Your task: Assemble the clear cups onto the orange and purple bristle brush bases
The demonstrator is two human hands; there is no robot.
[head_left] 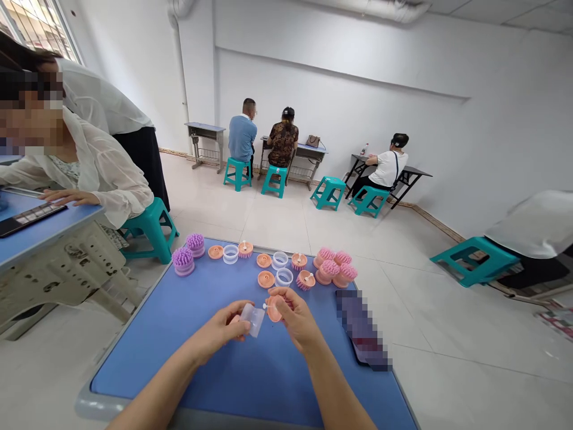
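In a white-walled room (pixel 340 71), a blue desk top (pixel 250 382) holds rows of peach discs (pixel 265 279), clear plastic rings (pixel 280 260) and pink silicone brush heads (pixel 330 267) along its far side. Nearer, the left hand (pixel 218 330) pinches a clear plastic sleeve (pixel 251 319), while the right hand (pixel 298 316) grips a peach disc (pixel 274 309) just beside it.

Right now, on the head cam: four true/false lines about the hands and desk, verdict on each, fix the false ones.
The left hand holds a clear plastic piece. True.
The right hand holds a purple brush head. False: it holds a peach plastic disc.
Clear plastic rings lie on the blue desk. True.
Every teal stool is empty. False: a person in a blue top sits on a teal stool.
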